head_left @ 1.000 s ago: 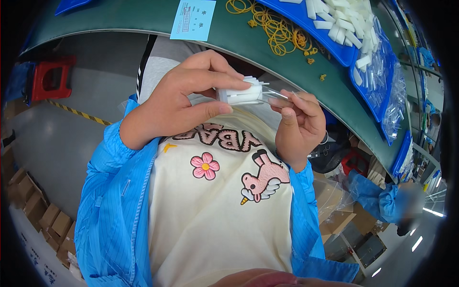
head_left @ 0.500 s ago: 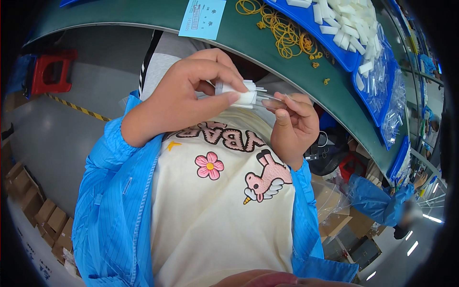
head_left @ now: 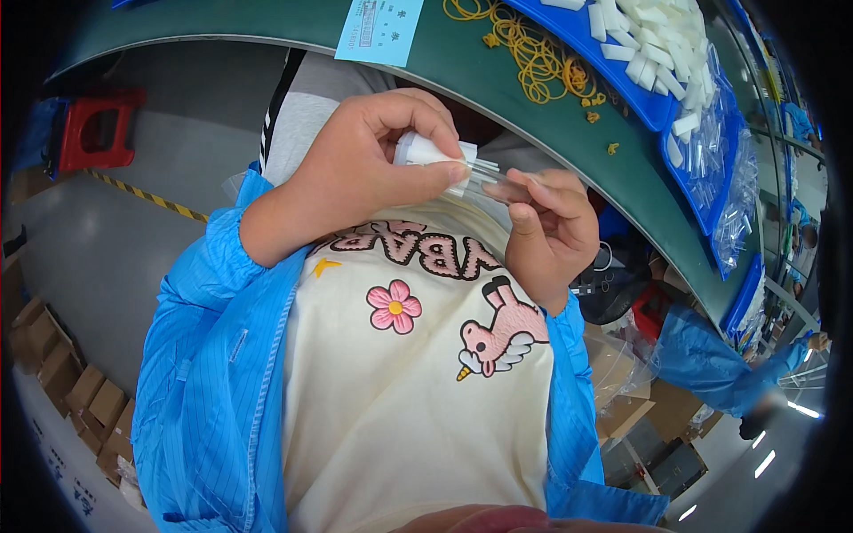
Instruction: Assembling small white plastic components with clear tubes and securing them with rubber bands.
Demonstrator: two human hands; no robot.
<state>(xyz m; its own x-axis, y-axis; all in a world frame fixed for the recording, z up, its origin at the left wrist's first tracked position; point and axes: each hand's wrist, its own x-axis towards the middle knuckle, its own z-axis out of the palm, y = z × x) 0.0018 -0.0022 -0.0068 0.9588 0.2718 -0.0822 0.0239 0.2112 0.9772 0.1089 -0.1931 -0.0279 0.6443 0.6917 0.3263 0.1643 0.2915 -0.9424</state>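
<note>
My left hand (head_left: 369, 160) is closed around a small bundle of white strips (head_left: 421, 149), thumb and index finger pressing near its right end. Thin clear pieces stick out of that end toward my right hand (head_left: 555, 226). Between the thumb and fingers of my right hand is a clear plastic strip (head_left: 505, 189), its left end meeting the bundle. Both hands are held in front of my shirt, just short of the table edge. My left fingers cover part of the bundle, so how the pieces fit together is hidden.
On the green table (head_left: 267, 19) lie a light blue printed slip (head_left: 379, 31) and yellow rubber bands (head_left: 536, 62). Blue trays (head_left: 635, 102) hold white blocks (head_left: 653, 44) and clear plastic pieces (head_left: 711, 178). A red stool (head_left: 99, 131) stands left; a person in blue (head_left: 702, 360) is at right.
My left thumb and fingers have shifted slightly along the bundle, uncovering more of its rounded left end. My right hand keeps its pinch on the clear strip.
</note>
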